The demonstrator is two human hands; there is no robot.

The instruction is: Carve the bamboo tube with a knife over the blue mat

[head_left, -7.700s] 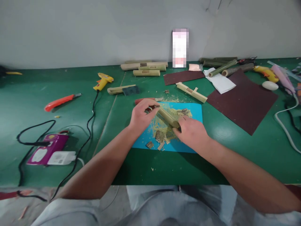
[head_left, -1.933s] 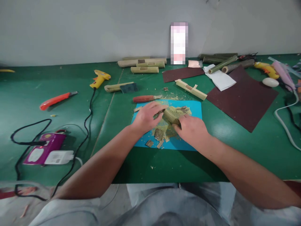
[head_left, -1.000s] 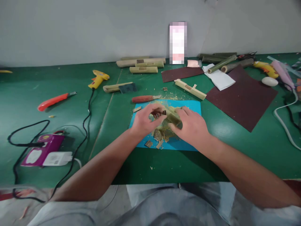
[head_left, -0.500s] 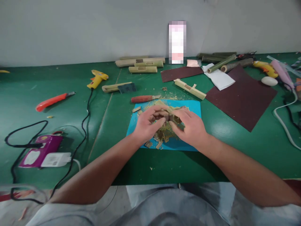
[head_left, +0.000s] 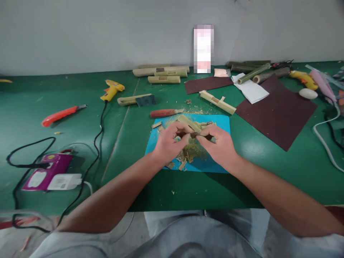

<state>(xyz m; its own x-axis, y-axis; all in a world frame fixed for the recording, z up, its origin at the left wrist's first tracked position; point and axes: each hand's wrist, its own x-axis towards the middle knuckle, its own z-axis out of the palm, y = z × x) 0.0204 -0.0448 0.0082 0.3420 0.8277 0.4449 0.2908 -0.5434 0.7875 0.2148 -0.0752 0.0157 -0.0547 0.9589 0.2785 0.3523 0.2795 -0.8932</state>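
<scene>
Both hands meet over a blue sheet [head_left: 225, 143]. My left hand [head_left: 172, 141] pinches a small dark brown piece [head_left: 194, 135] between thumb and fingers. The fingertips of my right hand [head_left: 217, 141] close on the same piece from the other side. Just beyond the fingers lies a pale bamboo tube [head_left: 187, 122], partly covered by them. Bamboo shavings [head_left: 192, 152] and small cut chips are heaped on the sheet beneath my hands. A red-handled knife [head_left: 163, 113] rests at the sheet's far edge.
At left are a yellow glue gun [head_left: 111, 90], an orange cutter [head_left: 63, 115] and a purple box [head_left: 48, 171] with a cable. Several cut bamboo tubes [head_left: 164, 79] lie near the wall. Dark brown sheets [head_left: 279, 114] lie at right, and a phone [head_left: 203, 50] leans upright.
My fingers have shifted around the small brown piece and turned it flatter. More of the bamboo tube behind them now shows.
</scene>
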